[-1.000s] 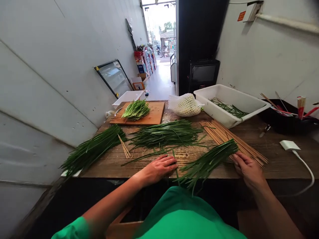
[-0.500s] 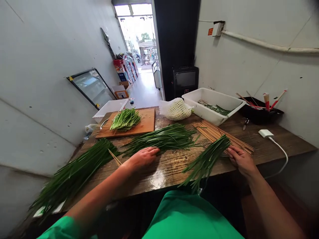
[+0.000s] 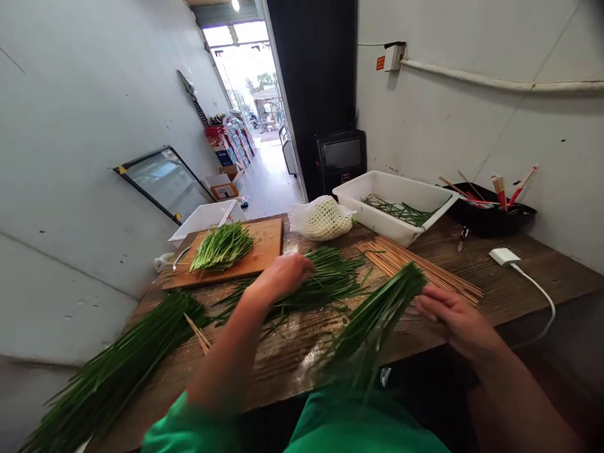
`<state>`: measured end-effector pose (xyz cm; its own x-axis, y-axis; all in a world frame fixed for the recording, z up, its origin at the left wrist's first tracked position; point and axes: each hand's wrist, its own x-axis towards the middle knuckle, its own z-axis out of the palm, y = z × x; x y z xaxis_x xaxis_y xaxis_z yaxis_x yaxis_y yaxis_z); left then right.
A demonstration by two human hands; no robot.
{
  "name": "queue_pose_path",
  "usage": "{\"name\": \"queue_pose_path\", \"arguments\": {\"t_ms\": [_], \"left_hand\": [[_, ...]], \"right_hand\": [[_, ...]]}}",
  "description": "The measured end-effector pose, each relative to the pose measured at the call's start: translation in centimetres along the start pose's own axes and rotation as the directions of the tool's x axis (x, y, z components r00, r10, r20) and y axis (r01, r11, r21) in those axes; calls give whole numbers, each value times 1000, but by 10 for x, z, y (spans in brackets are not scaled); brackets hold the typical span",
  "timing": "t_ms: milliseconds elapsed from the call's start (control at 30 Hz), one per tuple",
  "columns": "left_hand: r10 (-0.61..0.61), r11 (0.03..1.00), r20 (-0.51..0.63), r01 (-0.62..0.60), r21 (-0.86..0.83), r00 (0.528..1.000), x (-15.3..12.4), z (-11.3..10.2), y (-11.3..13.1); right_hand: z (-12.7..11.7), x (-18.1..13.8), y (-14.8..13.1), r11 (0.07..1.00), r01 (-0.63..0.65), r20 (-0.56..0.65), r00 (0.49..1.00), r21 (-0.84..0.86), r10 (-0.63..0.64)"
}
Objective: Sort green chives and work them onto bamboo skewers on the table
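My right hand (image 3: pixel 450 318) is closed on the root end of a bunch of green chives (image 3: pixel 372 321), lifted a little off the wooden table (image 3: pixel 519 277) and blurred by motion. My left hand (image 3: pixel 285 274) is stretched forward over the middle pile of chives (image 3: pixel 330 280) and rests on it, fingers curled and partly hidden. A row of bamboo skewers (image 3: pixel 425 267) lies just beyond my right hand.
A large chive pile (image 3: pixel 117 371) lies at the left edge with a few skewers (image 3: pixel 198 333). A cutting board (image 3: pixel 264 248) bears trimmed chives. Behind stand a foam net bundle (image 3: pixel 323 218), a white tub (image 3: pixel 391 217), a black tray (image 3: pixel 491 214) and a white charger (image 3: pixel 504 256).
My left hand has moved forward from the table's near edge onto the middle chive pile. My right hand has lifted its chive bunch off the table. The camera has tilted.
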<state>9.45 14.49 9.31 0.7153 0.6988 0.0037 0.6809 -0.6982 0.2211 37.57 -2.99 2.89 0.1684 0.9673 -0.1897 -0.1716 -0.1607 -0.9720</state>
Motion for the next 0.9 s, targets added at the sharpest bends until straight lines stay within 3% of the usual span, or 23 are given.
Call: {"name": "queue_pose_path", "arguments": {"t_ms": [67,133,233,333,467,600,900], "left_hand": [[-134,990,-69,136,20,988,40,16,2],[-231,970,-60,235,65,971,71,38,1],[-291,945,-56,296,140,955,93,65,-4],[-283,945,-80,292,148,956,97,74,-10],[-247,961,-144,261,91,958,97,70,-14],[-163,975,-126,179,131,979,99,71,-14],[-143,962,-98,162,222,985,100,80,-13]], "right_hand": [[8,19,18,987,-47,32,998,-151,52],[15,38,36,931,36,-31,998,-363,-51],[19,61,49,794,133,-59,976,-594,-208],[24,75,48,670,121,-63,968,-732,-243],[36,89,43,539,34,-139,951,-842,-277],[44,98,45,408,-26,-163,939,-913,-305],[50,112,41,373,-39,-147,953,-927,-266]]}}
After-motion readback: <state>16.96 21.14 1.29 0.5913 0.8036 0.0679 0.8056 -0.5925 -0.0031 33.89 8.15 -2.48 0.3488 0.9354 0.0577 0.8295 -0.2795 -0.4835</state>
